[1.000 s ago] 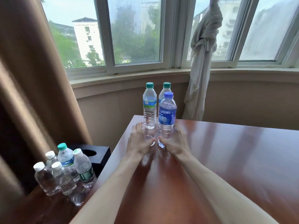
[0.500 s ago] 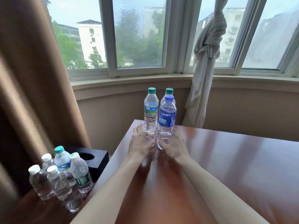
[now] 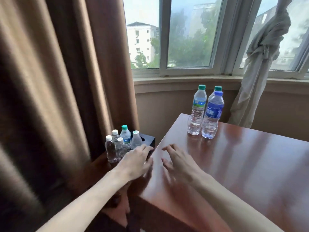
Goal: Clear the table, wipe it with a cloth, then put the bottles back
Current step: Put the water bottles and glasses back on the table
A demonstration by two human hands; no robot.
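Three tall water bottles stand upright, close together, at the far left corner of the table (image 3: 250, 164): a green-capped bottle (image 3: 198, 109), a second green-capped bottle (image 3: 217, 89) mostly hidden behind, and a blue-labelled bottle (image 3: 212, 116) in front; a cluster of small bottles (image 3: 120, 144) stands on the lower side surface (image 3: 93, 171) left of the table, beside a black box (image 3: 148, 141) and the brown curtain (image 3: 58, 81). The left hand (image 3: 136, 162) reaches over the gap toward the cluster, fingers extended and loosely spread, its grip open and holding nothing; the right hand (image 3: 177, 162) hovers above the table's left edge, fingers relaxed and slightly curled, its grip likewise empty. Judged from this layout, the step in hand is returning the remaining bottles to the table; no cloth is visible. Recommended procedure: select the nearest small bottle at the cluster's right side; close the grip round its body below the cap, not on the cap; lift vertically before moving sideways, as the neighbours stand in contact or nearly so and may topple; clear the table edge fully; set the bottle down flat just beside the three tall bottles; use the right hand to receive or steady.
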